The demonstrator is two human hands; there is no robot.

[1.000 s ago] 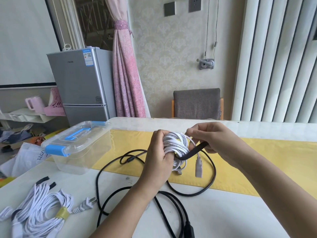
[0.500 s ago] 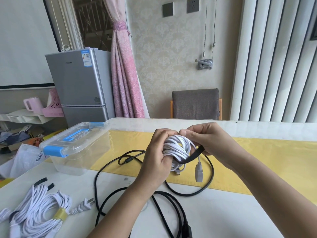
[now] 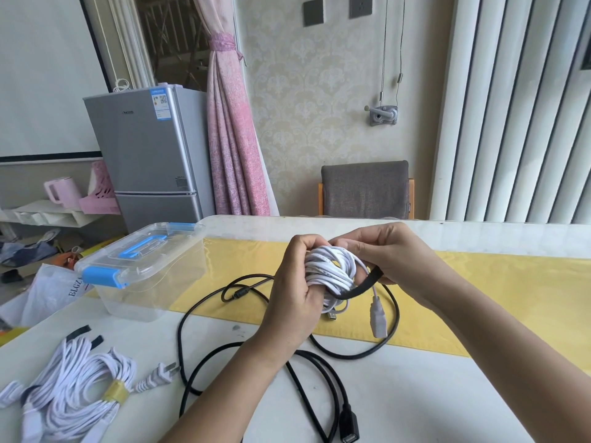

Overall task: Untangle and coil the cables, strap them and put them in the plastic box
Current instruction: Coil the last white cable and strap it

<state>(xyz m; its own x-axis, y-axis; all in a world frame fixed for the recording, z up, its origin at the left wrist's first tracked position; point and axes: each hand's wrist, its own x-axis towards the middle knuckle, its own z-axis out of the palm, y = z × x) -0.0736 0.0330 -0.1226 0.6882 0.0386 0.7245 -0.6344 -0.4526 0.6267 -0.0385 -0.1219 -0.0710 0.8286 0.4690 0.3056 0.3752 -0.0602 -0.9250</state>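
Above the middle of the table (image 3: 415,394), both hands hold a coil of white cable (image 3: 329,270) in the air, over the near edge of a yellow runner (image 3: 511,298). The left hand (image 3: 295,302) grips the coil from its left side, with the fingers curled tightly over the top of the loops and the thumb tucked against them. The right hand (image 3: 393,254) meets the coil from the right, its fingers bent close. It holds the end of a black strap (image 3: 361,287), and its fingertips touch the top of the loops. The strap runs from that hand down and left under the coil, lying against the lowest loops; its far end is hidden behind the left hand. A white connector (image 3: 378,319) hangs from the coil on a short length of cable, just above the runner.

The plastic box (image 3: 144,266) stands on the table to the left, well apart from the hands, its clear lid with blue handle and blue latch on top. A long black cable (image 3: 204,308) lies loose in wide loops on the table below the hands, partly on the runner. At the near left corner lies a bundle of white cable (image 3: 73,388) bound with a yellow band (image 3: 116,392), its plug (image 3: 158,375) pointing right. Two loose black straps (image 3: 80,331) lie just beyond it.
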